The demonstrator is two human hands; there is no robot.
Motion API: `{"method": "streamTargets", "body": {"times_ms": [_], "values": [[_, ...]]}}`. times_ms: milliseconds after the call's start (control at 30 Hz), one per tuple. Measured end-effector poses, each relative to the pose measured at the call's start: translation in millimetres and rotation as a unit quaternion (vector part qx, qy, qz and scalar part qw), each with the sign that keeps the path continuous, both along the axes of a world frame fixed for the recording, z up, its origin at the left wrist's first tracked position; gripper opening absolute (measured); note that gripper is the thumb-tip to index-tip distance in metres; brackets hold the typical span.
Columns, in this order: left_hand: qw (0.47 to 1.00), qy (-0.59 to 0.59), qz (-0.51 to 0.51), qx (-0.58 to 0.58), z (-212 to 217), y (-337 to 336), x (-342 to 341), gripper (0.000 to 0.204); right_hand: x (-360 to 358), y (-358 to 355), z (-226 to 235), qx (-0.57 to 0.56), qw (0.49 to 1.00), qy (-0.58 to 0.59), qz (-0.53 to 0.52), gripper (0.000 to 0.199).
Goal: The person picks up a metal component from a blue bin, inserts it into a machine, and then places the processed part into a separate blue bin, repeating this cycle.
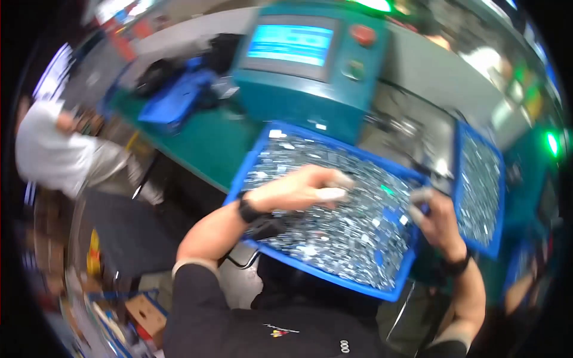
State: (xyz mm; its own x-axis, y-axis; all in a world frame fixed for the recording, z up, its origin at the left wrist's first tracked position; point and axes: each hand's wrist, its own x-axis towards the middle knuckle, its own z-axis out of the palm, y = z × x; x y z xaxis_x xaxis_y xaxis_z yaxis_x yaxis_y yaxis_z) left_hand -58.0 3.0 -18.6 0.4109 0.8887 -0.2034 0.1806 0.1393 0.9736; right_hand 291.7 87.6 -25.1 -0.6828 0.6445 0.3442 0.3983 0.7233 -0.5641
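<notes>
A wide blue tray (345, 285) in front of me is filled with many small, shiny, silvery metal pieces (322, 238). Over its middle hangs my left hand (301, 188), thumb and forefinger drawn close together; blur hides whether anything sits between them. My right hand (439, 219) is at the tray's right rim, fingers curled in, with a small dark patch between the fingertips that I cannot make out. Pale covers show on the fingertips of both hands. Some blue bits (391, 215) and a green bit (387, 190) lie among the metal pieces.
Behind the tray stands a teal machine (298, 89) with a lit screen and a red button (363, 34). A second blue tray (477, 188) of similar pieces is at right. Further left are a blue bin (176, 98), a dark chair (128, 232) and a seated person (54, 146).
</notes>
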Motion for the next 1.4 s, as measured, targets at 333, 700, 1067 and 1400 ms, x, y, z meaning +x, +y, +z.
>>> {"method": "streamTargets", "body": {"times_ms": [333,700,1067,1400], "values": [[0.998,0.02,0.0,-0.062,7.3,13.8,19.9,0.041,43.3,80.9,-3.9,-0.201,0.93,0.225,-0.212,0.022],[0.998,0.025,0.013,-0.061,9.1,9.2,17.5,0.04,19.3,116.6,-9.1,-0.242,0.939,0.198,-0.147,0.016],[0.997,0.015,0.02,-0.071,9.6,14.5,15.5,0.04,17.9,122.9,7.7,-0.107,0.98,0.111,-0.125,0.017],[0.998,0.041,-0.003,-0.042,13.1,16.9,12.3,0.046,8.9,95.9,10.1,0.08,0.993,0.033,-0.085,0.025]]}}
